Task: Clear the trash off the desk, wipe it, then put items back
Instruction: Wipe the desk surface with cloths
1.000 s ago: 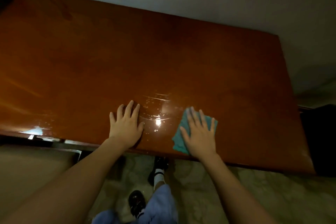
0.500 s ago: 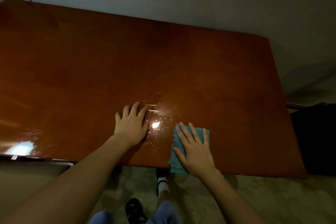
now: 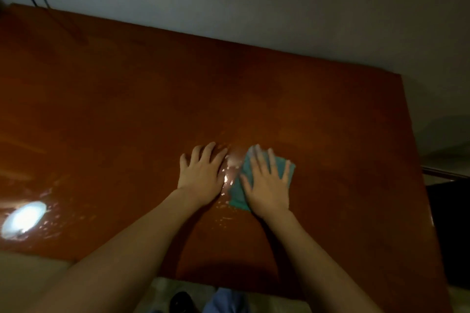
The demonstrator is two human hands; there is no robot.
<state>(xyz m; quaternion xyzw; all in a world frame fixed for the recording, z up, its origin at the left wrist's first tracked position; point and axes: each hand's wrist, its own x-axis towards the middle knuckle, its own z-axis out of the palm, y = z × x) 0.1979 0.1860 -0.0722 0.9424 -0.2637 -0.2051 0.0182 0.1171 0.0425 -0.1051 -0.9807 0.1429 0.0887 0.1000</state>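
Desk [image 3: 127,109]: I see a big brown shiny top under both hands. It spreads far past the fingertips and far out to the left hand's side.
Wall [image 3: 279,2]: I see it grey and plain, well beyond the fingertips, along the desk's far edge.
Floor [image 3: 25,287]: I see a pale strip of it behind the wrists, below the desk's near edge.
Dark box [image 3: 452,236]: I see it off the desk, well out past the right hand's side. I cannot tell what it is.
Light spot [image 3: 24,218]: I see a bright white glow on the desk, well out to the left of the left hand.
Left hand [image 3: 201,175]: I see it flat on the desk, palm down, fingers straight and a little spread. It holds nothing.
Right hand [image 3: 267,185]: I see it flat too, fingers spread wide, pressing down on the cloth. It looks a bit blurry.
Cloth [image 3: 277,164]: I see it teal and small, lying on the desk under the right hand, peeking out past the fingers and the thumb side.
Wet patch [image 3: 231,168]: I see shiny drops on the desk, just between the two hands.
Shoe [image 3: 181,302]: I see a black one on the floor, behind the arms.
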